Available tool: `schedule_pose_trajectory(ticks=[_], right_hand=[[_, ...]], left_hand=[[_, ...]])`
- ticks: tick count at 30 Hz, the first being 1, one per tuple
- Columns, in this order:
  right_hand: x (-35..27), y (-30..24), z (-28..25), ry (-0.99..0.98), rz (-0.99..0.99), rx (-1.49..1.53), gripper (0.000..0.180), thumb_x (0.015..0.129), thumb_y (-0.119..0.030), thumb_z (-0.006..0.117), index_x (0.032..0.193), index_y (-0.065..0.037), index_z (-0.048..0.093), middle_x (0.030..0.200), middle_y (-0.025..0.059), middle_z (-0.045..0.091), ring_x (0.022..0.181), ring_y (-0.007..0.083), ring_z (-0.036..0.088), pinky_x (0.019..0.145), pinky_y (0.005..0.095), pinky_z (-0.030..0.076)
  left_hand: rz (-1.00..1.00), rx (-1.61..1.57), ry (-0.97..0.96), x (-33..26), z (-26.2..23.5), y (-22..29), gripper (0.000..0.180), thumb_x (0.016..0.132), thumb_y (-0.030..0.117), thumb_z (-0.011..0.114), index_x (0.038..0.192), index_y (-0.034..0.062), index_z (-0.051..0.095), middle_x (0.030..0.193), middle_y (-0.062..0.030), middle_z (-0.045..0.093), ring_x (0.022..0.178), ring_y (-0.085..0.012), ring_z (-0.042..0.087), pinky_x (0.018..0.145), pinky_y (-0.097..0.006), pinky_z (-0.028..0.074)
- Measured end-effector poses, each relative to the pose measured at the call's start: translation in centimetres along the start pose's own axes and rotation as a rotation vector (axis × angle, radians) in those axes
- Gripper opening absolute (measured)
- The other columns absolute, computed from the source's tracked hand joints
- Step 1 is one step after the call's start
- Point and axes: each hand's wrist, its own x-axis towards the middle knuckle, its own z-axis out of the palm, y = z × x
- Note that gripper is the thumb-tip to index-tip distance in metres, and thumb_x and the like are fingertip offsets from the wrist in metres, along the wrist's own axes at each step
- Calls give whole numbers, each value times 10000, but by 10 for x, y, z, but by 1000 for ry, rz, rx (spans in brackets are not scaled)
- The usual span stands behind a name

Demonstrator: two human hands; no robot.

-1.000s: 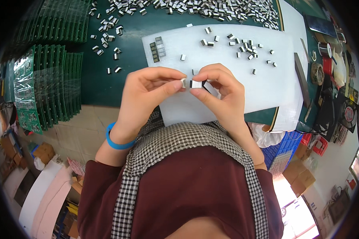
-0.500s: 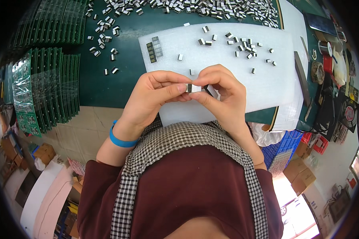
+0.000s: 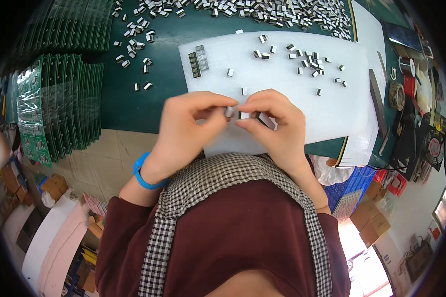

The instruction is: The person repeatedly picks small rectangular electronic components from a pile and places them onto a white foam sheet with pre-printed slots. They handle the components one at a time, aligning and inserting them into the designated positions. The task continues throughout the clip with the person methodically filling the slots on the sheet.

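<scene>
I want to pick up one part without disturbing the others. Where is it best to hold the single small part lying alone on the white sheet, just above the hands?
Probably pinch the part across its two short sides with thumb and forefinger, coming straight down from above. It lies flat on the white sheet, apart from the others, so nothing blocks either side; the right hand is nearest.
</scene>
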Motion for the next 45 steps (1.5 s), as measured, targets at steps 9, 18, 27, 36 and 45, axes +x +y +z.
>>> schedule_pose_trajectory(ticks=[9,18,27,36,45], right_hand=[[1,6,-2,-28,187,184,188,735,-36,717,916,-47,670,838,4,599,793,77,531,708,220,421],[1,0,-6,20,120,-1,180,689,-31,746,852,-32,669,828,34,647,719,109,563,672,241,446],[0,1,0,123,-211,-149,216,651,-7,758,840,-44,660,823,57,638,700,147,595,577,252,472],[-1,-2,-2,116,-208,-116,229,645,2,759,841,-50,654,830,61,636,716,149,601,578,252,480],[2,-1,-2,123,-364,-429,216,637,-15,749,820,-68,647,821,45,629,702,176,602,555,257,478]], left_hand=[[434,934,314,20,-34,-9,274,742,58,669,1013,32,638,948,-113,601,896,-273,573,802,-341,464],[677,1030,192,36,-38,-21,212,719,-10,652,928,-23,614,846,-98,607,765,-232,599,667,-294,497],[-131,-480,-75,11,-10,-3,143,841,47,643,962,-30,642,842,-87,661,730,-128,628,678,-235,515],[-268,-689,-221,13,0,-18,138,841,48,643,957,-27,644,874,-92,666,771,-130,640,731,-257,538],[-177,-372,-101,11,5,-14,123,833,33,645,934,-38,648,882,-96,670,764,-119,639,734,-241,528]])
